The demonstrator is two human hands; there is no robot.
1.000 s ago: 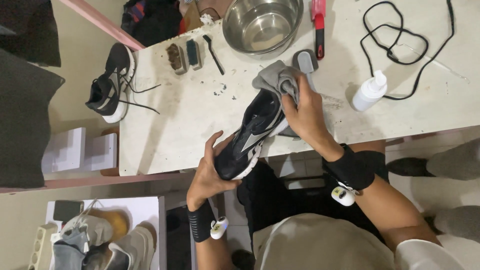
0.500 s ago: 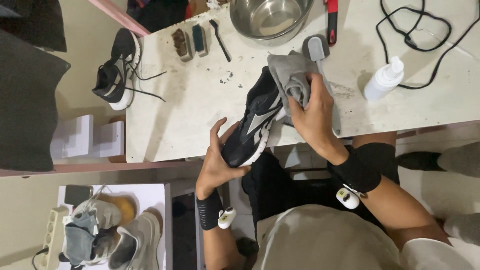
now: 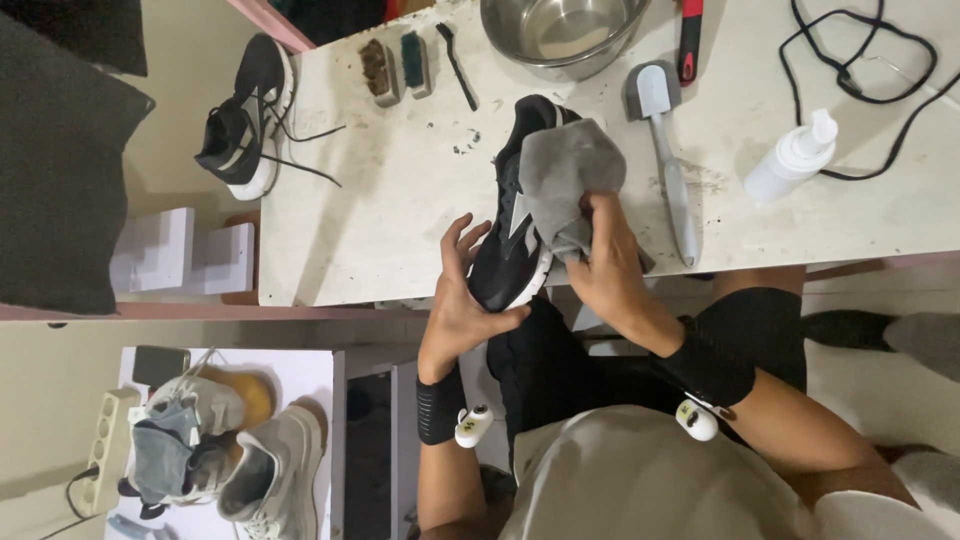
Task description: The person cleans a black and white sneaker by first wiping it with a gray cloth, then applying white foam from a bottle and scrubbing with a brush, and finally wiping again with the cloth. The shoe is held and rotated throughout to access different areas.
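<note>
A black sneaker [image 3: 508, 222] with a silver side stripe and white sole lies across the near edge of the pale worktable [image 3: 380, 190]. My left hand [image 3: 462, 300] grips its toe end, fingers spread along the side. My right hand [image 3: 600, 265] presses a crumpled grey cloth [image 3: 562, 180] against the shoe's upper, and the cloth hides the middle of the shoe. Both wrists wear black bands with small white devices.
A second black sneaker [image 3: 245, 120] with loose laces sits at the table's left corner. A steel bowl [image 3: 563, 30], small brushes [image 3: 395, 65], a long grey brush [image 3: 665, 150], a white spray bottle [image 3: 792, 160] and a black cord [image 3: 865, 70] lie further back. Pale shoes [image 3: 215, 450] rest lower left.
My right hand has slid the grey cloth from the heel end down over the middle of the shoe, uncovering the grey brush. The shoe has turned more upright in view.
</note>
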